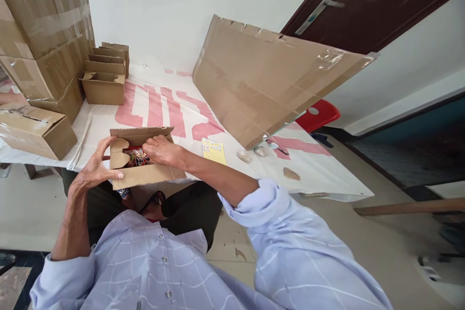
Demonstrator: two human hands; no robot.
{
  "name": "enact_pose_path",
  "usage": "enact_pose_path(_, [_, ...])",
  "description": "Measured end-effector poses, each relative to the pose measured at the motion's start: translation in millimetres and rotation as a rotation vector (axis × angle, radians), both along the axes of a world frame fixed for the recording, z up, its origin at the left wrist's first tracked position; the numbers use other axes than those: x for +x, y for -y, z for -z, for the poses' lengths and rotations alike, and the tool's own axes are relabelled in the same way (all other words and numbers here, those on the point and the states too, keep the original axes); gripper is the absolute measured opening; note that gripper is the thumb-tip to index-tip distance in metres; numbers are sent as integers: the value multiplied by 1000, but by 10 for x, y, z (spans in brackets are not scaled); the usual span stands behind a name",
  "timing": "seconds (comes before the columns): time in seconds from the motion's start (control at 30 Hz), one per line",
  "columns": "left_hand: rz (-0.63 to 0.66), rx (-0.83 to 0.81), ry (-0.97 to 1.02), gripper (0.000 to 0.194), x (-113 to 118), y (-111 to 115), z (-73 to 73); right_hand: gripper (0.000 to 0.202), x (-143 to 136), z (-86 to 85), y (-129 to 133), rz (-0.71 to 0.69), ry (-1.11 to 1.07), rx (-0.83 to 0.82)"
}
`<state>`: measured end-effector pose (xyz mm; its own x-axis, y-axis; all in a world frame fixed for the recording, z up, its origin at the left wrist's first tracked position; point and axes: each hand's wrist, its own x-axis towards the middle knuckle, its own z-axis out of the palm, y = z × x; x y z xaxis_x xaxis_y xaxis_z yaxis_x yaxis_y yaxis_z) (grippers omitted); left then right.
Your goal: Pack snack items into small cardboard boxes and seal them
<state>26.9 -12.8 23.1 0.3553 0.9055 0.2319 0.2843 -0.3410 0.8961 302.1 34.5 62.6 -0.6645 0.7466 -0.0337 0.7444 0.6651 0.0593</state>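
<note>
An open cardboard box (147,176) is tilted at the front edge of the table, its flaps raised. Inside shows a colourful red and black printed packet (137,156), partly covered by a flap and my hand. My left hand (93,168) grips the box's left end, thumb along the near flap and fingers behind the far side. Reaching into the box from the right, my right hand (162,150) has its fingers bent down over the packet. Its fingertips are hidden, so whether it holds the packet cannot be made out.
Stacked taped cartons (54,43) and a closed small box (39,128) stand at left. Several open small boxes (104,88) line up behind. A large cardboard sheet (269,77) leans at right, near a yellow card (213,151) and a red stool (319,114).
</note>
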Motion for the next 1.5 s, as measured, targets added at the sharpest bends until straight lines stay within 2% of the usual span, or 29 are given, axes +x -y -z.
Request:
enact_pose_path(0.07, [40,-14,52,133,-42,-40,50,17,-8,-34,1,4,48,-12])
enact_pose_path(0.23, [148,-57,232,145,-112,-115,220,36,-66,-215,29,43,226,-91])
enact_pose_path(0.33, [71,-28,152,147,-77,-115,319,38,-131,-319,77,78,263,-143])
enact_pose_path(0.47, [-29,48,84,145,-8,-117,389,36,-133,-442,176,66,217,-68])
enact_pose_path(0.57, [-72,52,83,146,-25,-150,395,33,-6,-569,189,53,107,50])
enact_pose_path(0.7, [-114,59,90,147,-62,-256,390,33,297,-801,107,-37,-166,235])
enact_pose_path(0.8, [-94,35,112,148,-26,-395,405,31,504,-962,54,-81,-396,352])
enact_pose_path(0.9, [-32,48,93,147,-25,-531,385,29,625,-1035,37,-129,-555,397])
enact_pose_path(0.97, [-32,78,43,137,-92,-573,299,28,661,-1022,34,-151,-622,426])
enact_pose_path(1.0, [-69,102,27,126,-136,-573,224,28,667,-1001,34,-159,-650,444])
enact_pose_path(1.1, [-249,197,72,81,-197,-496,-108,26,627,-909,40,-174,-712,504])
enact_pose_path(1.13, [-274,212,111,71,-166,-456,-238,26,591,-878,47,-178,-727,522])
enact_pose_path(1.17, [-258,209,155,68,-105,-414,-364,26,545,-850,57,-181,-738,538])
enact_pose_path(1.27, [-77,127,297,72,181,-307,-660,26,386,-785,108,-192,-765,559])
enact_pose_path(1.33, [-29,73,377,69,348,-268,-763,24,311,-752,145,-181,-825,559])
enact_pose_path(1.4, [-49,58,442,65,429,-253,-810,23,286,-714,168,-119,-971,542])
enact_pose_path(1.47, [-91,99,488,62,441,-257,-837,51,294,-667,168,-10,-1191,442])
enact_pose_path(1.5, [-114,137,505,60,437,-265,-855,67,301,-644,160,46,-1303,341])
